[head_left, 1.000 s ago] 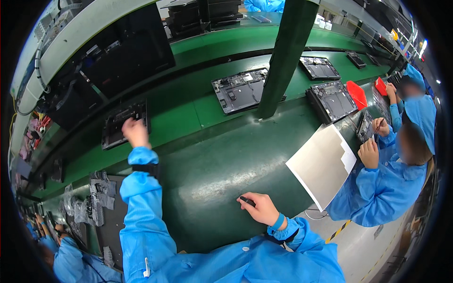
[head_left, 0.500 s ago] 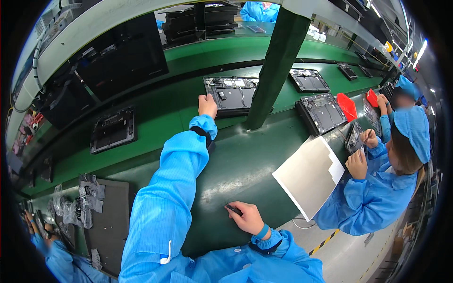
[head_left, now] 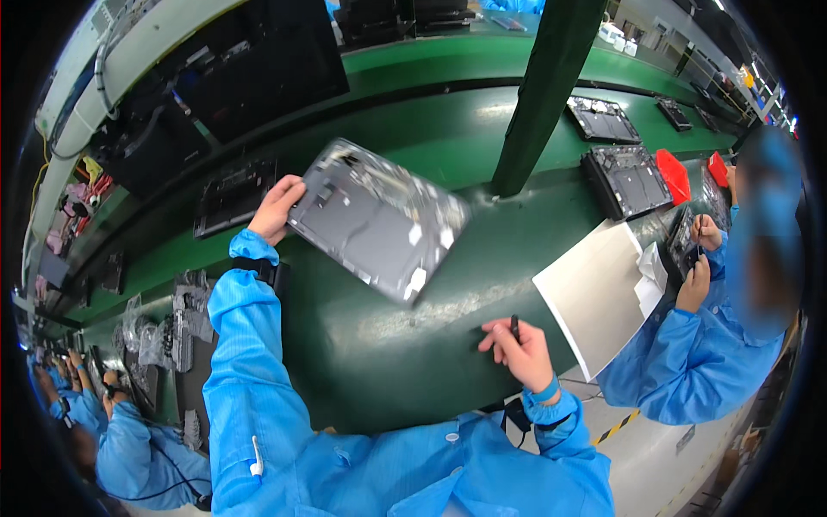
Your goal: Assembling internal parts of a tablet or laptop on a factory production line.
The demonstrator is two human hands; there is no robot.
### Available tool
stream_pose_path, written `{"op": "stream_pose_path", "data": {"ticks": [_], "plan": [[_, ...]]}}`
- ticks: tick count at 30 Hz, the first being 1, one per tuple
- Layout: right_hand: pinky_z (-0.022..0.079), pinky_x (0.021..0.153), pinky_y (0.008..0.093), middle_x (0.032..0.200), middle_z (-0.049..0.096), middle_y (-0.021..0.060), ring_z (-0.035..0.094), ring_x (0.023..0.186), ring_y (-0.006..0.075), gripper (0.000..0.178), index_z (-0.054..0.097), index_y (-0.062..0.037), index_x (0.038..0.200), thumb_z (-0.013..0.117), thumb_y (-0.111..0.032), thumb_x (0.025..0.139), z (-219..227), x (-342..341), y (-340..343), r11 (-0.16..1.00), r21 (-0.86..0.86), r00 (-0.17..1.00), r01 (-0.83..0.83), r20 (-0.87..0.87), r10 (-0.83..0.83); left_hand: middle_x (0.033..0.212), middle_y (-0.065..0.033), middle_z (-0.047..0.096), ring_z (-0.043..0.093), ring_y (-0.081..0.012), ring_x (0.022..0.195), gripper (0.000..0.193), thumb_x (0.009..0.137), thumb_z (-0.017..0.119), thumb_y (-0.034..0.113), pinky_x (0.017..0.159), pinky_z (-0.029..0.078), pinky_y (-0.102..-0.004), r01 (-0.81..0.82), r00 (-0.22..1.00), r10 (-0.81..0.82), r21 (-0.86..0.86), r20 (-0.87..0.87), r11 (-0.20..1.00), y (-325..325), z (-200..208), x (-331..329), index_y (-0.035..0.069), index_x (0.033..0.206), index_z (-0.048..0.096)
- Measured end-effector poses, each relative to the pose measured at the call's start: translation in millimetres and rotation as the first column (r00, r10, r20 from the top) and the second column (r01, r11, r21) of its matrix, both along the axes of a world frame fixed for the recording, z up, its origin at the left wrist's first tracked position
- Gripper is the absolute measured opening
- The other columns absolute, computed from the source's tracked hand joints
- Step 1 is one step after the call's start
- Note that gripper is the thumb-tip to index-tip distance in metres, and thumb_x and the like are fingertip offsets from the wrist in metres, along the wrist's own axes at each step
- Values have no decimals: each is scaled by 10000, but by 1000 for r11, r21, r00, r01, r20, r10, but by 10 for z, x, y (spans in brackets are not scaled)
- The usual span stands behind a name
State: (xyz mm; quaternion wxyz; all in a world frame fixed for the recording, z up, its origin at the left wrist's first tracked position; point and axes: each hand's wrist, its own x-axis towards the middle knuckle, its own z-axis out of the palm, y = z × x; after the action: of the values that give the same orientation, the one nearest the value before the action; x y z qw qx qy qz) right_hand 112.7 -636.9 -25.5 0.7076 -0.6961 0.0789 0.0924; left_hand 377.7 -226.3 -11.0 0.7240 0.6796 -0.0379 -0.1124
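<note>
My left hand (head_left: 280, 207) is closed on the left corner of a dark grey laptop base (head_left: 366, 226), its inside bare and facing up. The base is tilted, slightly blurred, above the green workbench (head_left: 379, 353). My right hand (head_left: 524, 351) is to the right, over the near part of the bench. Its fingers are curled round a short, slim black tool (head_left: 514, 326); most of that tool is hidden, so its exact kind does not show. Another dark laptop base (head_left: 237, 196) lies on the green conveyor behind my left hand.
A green post (head_left: 547, 103) rises behind the bench. To the right are stacked laptop bases (head_left: 627, 181), a red bin (head_left: 672, 177) and a large pale sheet (head_left: 594, 284). A co-worker in blue (head_left: 689, 362) works beside the sheet. Clear plastic wrap (head_left: 151, 340) lies at left.
My left hand has lifted the laptop base off the conveyor and brought it nearer and leftward, tilting it. My right hand has risen and moved right with the black tool. The view has shifted.
</note>
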Motion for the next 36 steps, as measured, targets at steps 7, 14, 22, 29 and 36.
{"op": "stream_pose_path", "data": {"ticks": [7, 14, 22, 29, 36], "plan": [[544, 690, 319, 932, 654, 82, 658, 798, 238, 263, 725, -62, 994, 701, 41, 754, 70, 12, 199, 897, -424, 869, -127, 389, 307, 937, 25, 608, 524, -52, 883, 197, 986, 606, 227, 793, 445, -247, 517, 849, -518, 362, -102, 776, -360, -231, -472, 36, 1033, 616], [535, 662, 344, 871, 579, 40, 626, 776, 230, 315, 732, -120, 960, 750, 0, 670, 28, -3, 399, 706, -693, 752, -147, 385, 535, 926, -101, 669, 639, -223, 851, 103, 867, 684, 94, 741, 494, -309, -235, 822, -154, 572, 549, 786, -862, 235, -1399, 24, 943, 686], [530, 624, 350, 924, 535, 23, 635, 800, 223, 285, 665, -133, 928, 741, -24, 676, 78, 112, 414, 556, -795, 609, -243, 321, 725, 860, -118, 653, 652, -281, 797, 74, 851, 691, 67, 707, 522, -346, -32, 885, -239, 565, 399, 825, -1228, 162, -2362, 26, 912, 693], [524, 595, 349, 919, 529, 25, 637, 790, 222, 271, 640, -133, 939, 726, -34, 702, 7, 132, 450, 598, -779, 652, -188, 356, 669, 884, -86, 612, 617, -282, 828, 180, 832, 688, 53, 736, 514, -374, 0, 867, -314, 630, 387, 777, -1436, 7, -2709, 55, 1012, 701], [531, 616, 338, 861, 577, 31, 632, 707, 234, 200, 691, -101, 868, 744, -29, 690, -19, 186, 437, 702, -660, 702, -269, 364, 612, 945, -79, 550, 561, -267, 881, 387, 815, 669, 39, 766, 496, -377, 45, 847, -407, 717, 341, 695, -1484, -14, -2869, 73, 1200, 657]]}}
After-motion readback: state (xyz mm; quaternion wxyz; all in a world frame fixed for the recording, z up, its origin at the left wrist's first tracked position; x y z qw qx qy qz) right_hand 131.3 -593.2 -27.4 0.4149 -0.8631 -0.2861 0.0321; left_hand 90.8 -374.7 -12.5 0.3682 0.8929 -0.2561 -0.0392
